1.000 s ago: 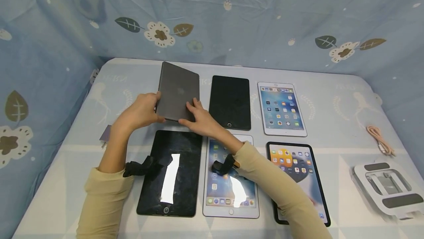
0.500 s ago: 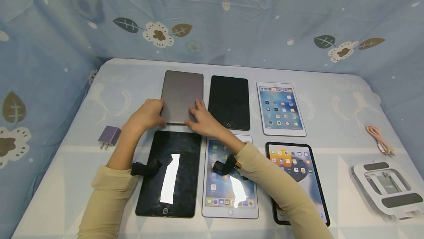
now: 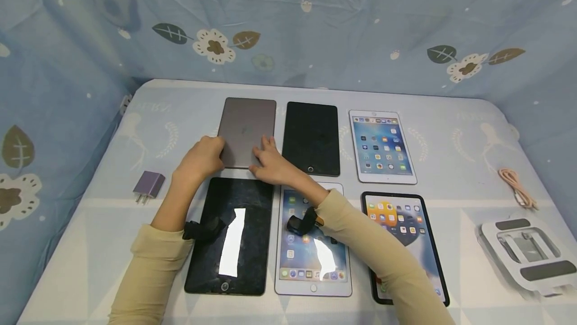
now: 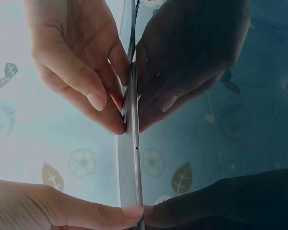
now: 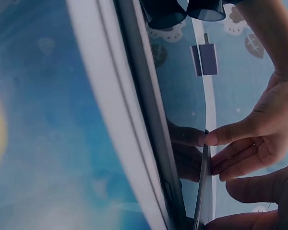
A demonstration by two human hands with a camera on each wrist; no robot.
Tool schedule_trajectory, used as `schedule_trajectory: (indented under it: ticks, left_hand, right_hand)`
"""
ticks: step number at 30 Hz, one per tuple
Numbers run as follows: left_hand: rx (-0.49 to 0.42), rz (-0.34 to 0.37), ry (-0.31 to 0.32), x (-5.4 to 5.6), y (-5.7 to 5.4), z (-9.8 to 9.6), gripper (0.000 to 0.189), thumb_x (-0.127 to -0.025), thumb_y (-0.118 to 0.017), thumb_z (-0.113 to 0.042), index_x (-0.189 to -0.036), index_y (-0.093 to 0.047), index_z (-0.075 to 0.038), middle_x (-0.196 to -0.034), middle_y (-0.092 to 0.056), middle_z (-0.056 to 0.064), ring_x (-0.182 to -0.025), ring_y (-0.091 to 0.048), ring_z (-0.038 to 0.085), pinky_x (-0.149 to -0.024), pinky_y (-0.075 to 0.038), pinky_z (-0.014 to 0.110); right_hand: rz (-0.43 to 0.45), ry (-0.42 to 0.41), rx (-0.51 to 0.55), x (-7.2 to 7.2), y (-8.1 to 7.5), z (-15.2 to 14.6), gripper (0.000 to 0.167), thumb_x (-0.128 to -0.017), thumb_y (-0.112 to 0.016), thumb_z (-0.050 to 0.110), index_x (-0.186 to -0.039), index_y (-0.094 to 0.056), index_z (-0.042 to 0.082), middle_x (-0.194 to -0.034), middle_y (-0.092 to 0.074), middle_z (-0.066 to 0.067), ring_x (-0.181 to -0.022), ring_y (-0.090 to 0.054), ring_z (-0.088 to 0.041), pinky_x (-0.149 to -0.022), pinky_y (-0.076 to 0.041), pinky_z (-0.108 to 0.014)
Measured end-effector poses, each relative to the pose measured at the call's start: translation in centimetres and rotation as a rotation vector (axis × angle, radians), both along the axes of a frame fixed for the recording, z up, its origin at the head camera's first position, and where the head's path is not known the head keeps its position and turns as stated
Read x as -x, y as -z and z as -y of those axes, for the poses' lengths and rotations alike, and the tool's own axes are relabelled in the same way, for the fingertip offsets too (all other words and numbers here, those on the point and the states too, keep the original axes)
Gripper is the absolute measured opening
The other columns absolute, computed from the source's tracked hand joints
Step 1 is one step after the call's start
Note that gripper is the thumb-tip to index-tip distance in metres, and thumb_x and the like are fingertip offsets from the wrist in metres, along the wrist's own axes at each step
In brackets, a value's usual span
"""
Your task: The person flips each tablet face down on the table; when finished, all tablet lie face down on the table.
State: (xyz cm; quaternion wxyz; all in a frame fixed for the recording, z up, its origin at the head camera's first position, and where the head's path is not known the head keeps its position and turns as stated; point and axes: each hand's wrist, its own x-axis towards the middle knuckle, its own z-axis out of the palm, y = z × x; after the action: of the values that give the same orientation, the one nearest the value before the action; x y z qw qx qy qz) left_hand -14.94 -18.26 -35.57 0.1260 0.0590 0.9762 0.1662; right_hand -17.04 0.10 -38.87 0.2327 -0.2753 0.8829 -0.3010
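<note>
A grey-backed tablet (image 3: 248,129) lies face down at the back left of the table. My left hand (image 3: 202,157) holds its near left corner, thumb at the front edge. My right hand (image 3: 272,164) rests at the near right corner with fingers spread over the back. In the left wrist view, the left thumb tip (image 4: 134,211) meets the thin tablet edge (image 4: 137,148), and the right hand (image 4: 77,57) is above. The right wrist view shows the left hand (image 5: 254,129) at the tablet's end. Just in front lies a black tablet (image 3: 212,260), mirroring the hands.
Right of the grey tablet are another black tablet (image 3: 311,137) and a small white tablet (image 3: 383,147). A white tablet (image 3: 314,289) and a black-framed tablet (image 3: 421,240) lie in front. A purple charger (image 3: 150,185), coiled cable (image 3: 516,187) and grey-white stand (image 3: 527,252) flank them.
The grey tablet, held tilted a second ago, was lowered flat onto the table. Both hands came down with it and stay at its near corners. The charger has come into full view.
</note>
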Motion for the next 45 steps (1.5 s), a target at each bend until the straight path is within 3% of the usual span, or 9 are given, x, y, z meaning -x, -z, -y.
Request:
schedule_trajectory:
  ticks: [8, 11, 14, 19, 22, 26, 34, 41, 45]
  left_hand:
    - [0.024, 0.023, 0.027, 0.3, 0.4, -0.6, 0.030, -0.077, -0.074, -0.001, -0.101, -0.063, 0.013, -0.097, -0.067, 0.028, -0.083, -0.066, 0.038, -0.072, -0.053, 0.048]
    - [0.017, 0.031, 0.052, 0.6, 0.4, -1.1, 0.033, -0.079, -0.077, -0.010, -0.101, -0.064, 0.011, -0.095, -0.067, 0.026, -0.082, -0.067, 0.036, -0.071, -0.053, 0.047]
    - [0.009, 0.034, 0.119, 0.9, 0.3, -2.2, 0.037, -0.081, -0.077, -0.017, -0.104, -0.064, 0.010, -0.093, -0.067, 0.023, -0.081, -0.066, 0.033, -0.071, -0.052, 0.044]
    - [-0.003, 0.060, 0.217, 1.8, 0.0, -5.0, 0.057, -0.084, -0.074, -0.028, -0.124, -0.055, 0.008, -0.116, -0.063, 0.023, -0.107, -0.061, 0.037, -0.088, -0.050, 0.046]
    - [-0.012, 0.076, 0.207, 2.4, -0.3, -6.5, 0.077, -0.085, -0.073, -0.031, -0.141, -0.039, 0.008, -0.143, -0.045, 0.024, -0.132, -0.045, 0.040, -0.107, -0.040, 0.049]
    - [-0.037, 0.103, 0.199, 2.9, -0.2, -8.2, 0.091, -0.085, -0.073, -0.032, -0.149, -0.021, 0.009, -0.157, -0.022, 0.025, -0.145, -0.024, 0.037, -0.117, -0.026, 0.048]
    - [-0.034, 0.138, 0.251, 3.2, 0.9, -11.1, 0.095, -0.083, -0.075, -0.031, -0.149, -0.019, 0.009, -0.157, -0.019, 0.026, -0.145, -0.023, 0.036, -0.117, -0.027, 0.044]
    - [0.003, 0.164, 0.256, 3.2, 1.2, -12.5, 0.101, -0.080, -0.079, -0.030, -0.149, -0.017, 0.010, -0.156, -0.012, 0.030, -0.147, -0.019, 0.036, -0.117, -0.028, 0.043]
    - [0.030, 0.165, 0.258, 3.2, 1.1, -12.7, 0.098, -0.080, -0.079, -0.029, -0.148, -0.020, 0.010, -0.156, -0.011, 0.032, -0.146, -0.021, 0.037, -0.116, -0.030, 0.042]
  right_hand:
    - [0.010, -0.017, -0.014, 0.5, -0.3, -0.4, 0.065, -0.096, -0.054, 0.026, -0.146, -0.030, -0.007, -0.157, -0.001, -0.029, -0.147, 0.006, -0.042, -0.121, -0.011, -0.048]
    - [-0.015, -0.032, -0.016, 0.9, -0.5, -1.1, 0.066, -0.096, -0.055, 0.027, -0.146, -0.031, -0.007, -0.158, -0.009, -0.028, -0.148, -0.006, -0.040, -0.120, -0.017, -0.047]
    - [-0.064, -0.016, -0.007, 1.6, -0.7, -2.2, 0.065, -0.096, -0.056, 0.027, -0.146, -0.031, -0.008, -0.156, -0.018, -0.028, -0.146, -0.018, -0.039, -0.118, -0.024, -0.046]
    - [-0.107, 0.078, -0.024, 3.1, -0.9, -4.8, 0.067, -0.095, -0.057, 0.028, -0.147, -0.030, -0.005, -0.156, -0.020, -0.027, -0.147, -0.018, -0.038, -0.118, -0.023, -0.050]
    - [-0.104, 0.139, -0.065, 4.1, -0.9, -6.7, 0.069, -0.094, -0.057, 0.029, -0.149, -0.029, -0.002, -0.157, -0.018, -0.026, -0.148, -0.014, -0.038, -0.119, -0.019, -0.052]
    - [-0.119, 0.207, -0.114, 5.3, -0.8, -9.1, 0.072, -0.093, -0.059, 0.029, -0.149, -0.027, -0.003, -0.157, -0.016, -0.027, -0.148, -0.012, -0.040, -0.118, -0.018, -0.054]
    - [-0.097, 0.320, -0.138, 6.8, -0.1, -12.6, 0.079, -0.092, -0.060, 0.033, -0.149, -0.022, -0.006, -0.158, -0.012, -0.028, -0.147, -0.012, -0.041, -0.118, -0.018, -0.053]
    - [-0.082, 0.398, -0.163, 7.5, 0.5, -13.8, 0.090, -0.089, -0.064, 0.033, -0.147, -0.014, -0.014, -0.157, -0.010, -0.031, -0.145, -0.016, -0.043, -0.118, -0.021, -0.050]
    - [-0.054, 0.445, -0.123, 7.6, 0.6, -13.6, 0.088, -0.086, -0.069, 0.030, -0.146, -0.022, -0.014, -0.157, -0.011, -0.030, -0.144, -0.020, -0.044, -0.118, -0.023, -0.050]
